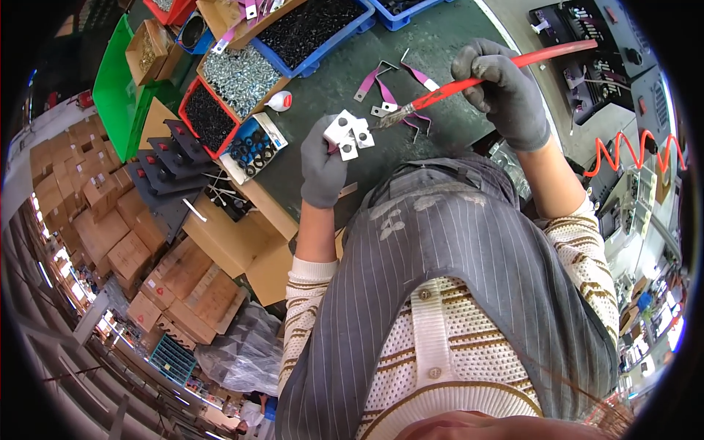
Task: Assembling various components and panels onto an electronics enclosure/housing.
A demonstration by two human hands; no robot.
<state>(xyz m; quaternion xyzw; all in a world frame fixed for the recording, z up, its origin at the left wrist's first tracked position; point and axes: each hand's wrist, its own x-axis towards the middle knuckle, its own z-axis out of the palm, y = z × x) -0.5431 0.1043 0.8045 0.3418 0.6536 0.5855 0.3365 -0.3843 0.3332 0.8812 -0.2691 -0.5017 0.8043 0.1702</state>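
Observation:
My left hand, in a grey glove, is closed around several metal strips, whose flat silver ends with dark round holes fan out above the fingers. A little purple shows where the fingers cover the rest of them. In my gloved right hand is a paintbrush with a long red handle, held slanting down to the left. Its bristles are right beside the silver ends; whether they touch, I cannot tell. Behind the brush, several bent purple strips with silver ends lie on the dark green tabletop.
At the back left stand a blue bin of small black parts, a box of silver screws and a red bin of black pieces. Near them is a small white bottle. A coiled red hose hangs at the right.

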